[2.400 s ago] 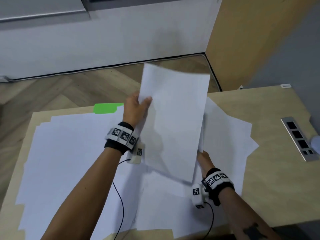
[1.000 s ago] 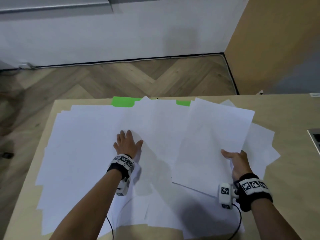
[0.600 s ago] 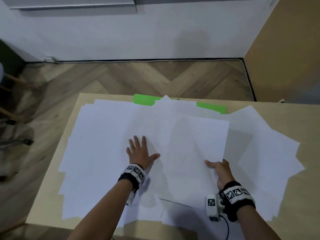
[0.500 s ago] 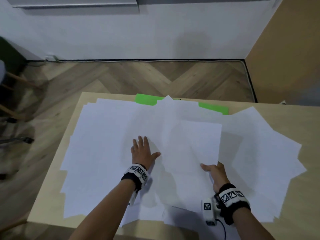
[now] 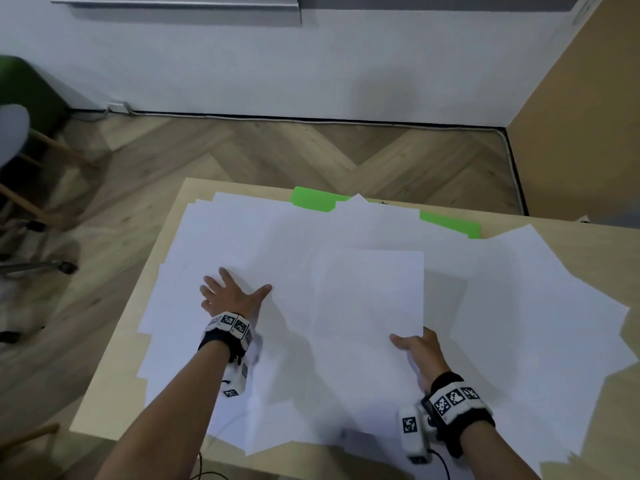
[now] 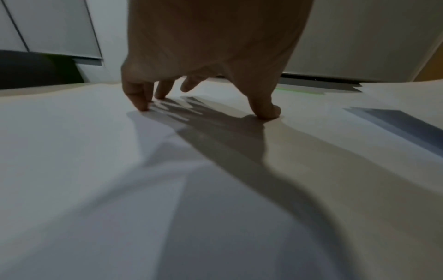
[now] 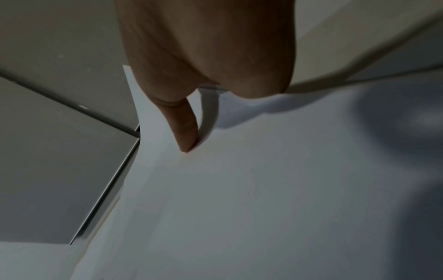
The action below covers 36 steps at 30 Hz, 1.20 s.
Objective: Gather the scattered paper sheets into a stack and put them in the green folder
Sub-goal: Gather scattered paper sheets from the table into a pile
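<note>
While white paper sheets [image 5: 242, 237] lie fanned across nearly the whole wooden counter [image 5: 110, 393], overlapping at many angles, the left hand [image 5: 232, 299] rests flat on those toward the left side. Its grip is spread: the fingers [image 6: 138, 94] are splayed and straight, their tips and the thumb touching the paper, as the left wrist view shows, with the hand's shadow falling across the sheet beneath.

At the near right, the right hand [image 5: 420, 351] holds a single sheet [image 5: 370, 296] by its near right corner. This sheet sits on top of the others, roughly square to the counter's near edge. From the right wrist view the thumb [image 7: 185, 128] presses down on the paper's upper face; the remaining fingers are hidden under the sheet, so the grip reads as a pinch on that corner, though the underside cannot be seen.

Only two slivers of the green folder [image 5: 313, 199] show, at the far edge of the counter, mostly buried under the sheets: a tab left of centre and a strip further right.

Each wrist wears a black band with black-and-white square markers [image 5: 230, 323] and a small white camera unit [image 5: 412, 431] with a thin cable. Beyond the counter lies a herringbone wood floor [image 5: 277, 150] and a white wall [image 5: 242, 64].
</note>
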Each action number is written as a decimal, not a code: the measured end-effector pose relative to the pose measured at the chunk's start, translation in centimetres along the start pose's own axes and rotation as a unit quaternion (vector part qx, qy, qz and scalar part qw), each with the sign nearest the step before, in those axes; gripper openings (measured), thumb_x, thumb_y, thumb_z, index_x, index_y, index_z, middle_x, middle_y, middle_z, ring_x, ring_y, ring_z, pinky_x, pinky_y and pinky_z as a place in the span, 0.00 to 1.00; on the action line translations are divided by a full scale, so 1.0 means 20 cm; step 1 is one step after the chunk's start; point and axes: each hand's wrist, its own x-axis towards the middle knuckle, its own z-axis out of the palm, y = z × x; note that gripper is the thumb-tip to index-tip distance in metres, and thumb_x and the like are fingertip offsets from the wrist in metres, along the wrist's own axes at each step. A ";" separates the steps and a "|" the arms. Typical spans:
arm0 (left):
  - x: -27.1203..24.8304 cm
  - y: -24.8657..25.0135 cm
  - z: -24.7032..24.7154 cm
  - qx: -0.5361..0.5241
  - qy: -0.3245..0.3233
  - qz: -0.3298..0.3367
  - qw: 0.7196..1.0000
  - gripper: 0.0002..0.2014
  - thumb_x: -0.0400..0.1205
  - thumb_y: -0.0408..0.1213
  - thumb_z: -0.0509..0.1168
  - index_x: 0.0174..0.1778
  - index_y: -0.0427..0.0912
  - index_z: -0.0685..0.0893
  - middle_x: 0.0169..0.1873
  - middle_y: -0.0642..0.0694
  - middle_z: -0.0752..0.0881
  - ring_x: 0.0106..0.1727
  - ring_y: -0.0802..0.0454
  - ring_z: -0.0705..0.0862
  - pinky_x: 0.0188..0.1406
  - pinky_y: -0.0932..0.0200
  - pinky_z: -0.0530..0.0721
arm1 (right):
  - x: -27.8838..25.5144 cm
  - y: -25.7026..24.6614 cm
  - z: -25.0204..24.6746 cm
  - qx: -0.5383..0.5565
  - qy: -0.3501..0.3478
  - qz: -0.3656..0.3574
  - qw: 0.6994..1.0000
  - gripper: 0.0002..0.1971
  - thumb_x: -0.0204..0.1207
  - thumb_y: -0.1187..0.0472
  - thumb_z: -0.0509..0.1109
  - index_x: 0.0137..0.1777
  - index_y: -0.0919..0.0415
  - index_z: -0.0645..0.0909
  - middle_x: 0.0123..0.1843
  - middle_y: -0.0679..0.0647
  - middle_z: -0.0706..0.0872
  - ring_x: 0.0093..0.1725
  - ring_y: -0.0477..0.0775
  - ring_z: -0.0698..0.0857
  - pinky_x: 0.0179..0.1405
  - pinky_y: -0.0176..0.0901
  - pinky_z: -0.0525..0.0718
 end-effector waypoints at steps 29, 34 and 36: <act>0.08 -0.04 -0.14 0.027 -0.015 0.002 1.000 0.26 0.68 0.62 0.70 0.49 0.46 0.76 0.47 0.48 0.81 0.56 0.41 0.77 0.54 0.45 0.70 | -0.01 0.01 0.26 -0.021 0.009 0.020 1.000 0.26 0.70 0.73 0.78 0.69 0.63 0.81 0.65 0.55 0.88 0.67 0.59 0.84 0.75 0.55 0.74; 0.14 -0.05 -0.27 -0.008 -0.146 0.109 0.983 0.12 0.76 0.31 0.63 0.55 0.36 0.76 0.51 0.37 0.83 0.54 0.36 0.82 0.49 0.51 0.79 | 0.01 0.02 0.28 -0.009 0.023 0.029 0.999 0.33 0.67 0.69 0.81 0.74 0.63 0.77 0.71 0.56 0.84 0.71 0.61 0.81 0.78 0.59 0.71; 0.12 0.00 -0.35 0.027 -0.136 0.162 0.977 0.15 0.78 0.29 0.59 0.61 0.37 0.73 0.51 0.35 0.81 0.55 0.34 0.82 0.46 0.52 0.76 | 0.02 0.01 0.30 0.000 0.021 0.031 0.999 0.36 0.67 0.68 0.81 0.76 0.64 0.74 0.74 0.56 0.81 0.74 0.60 0.78 0.80 0.58 0.69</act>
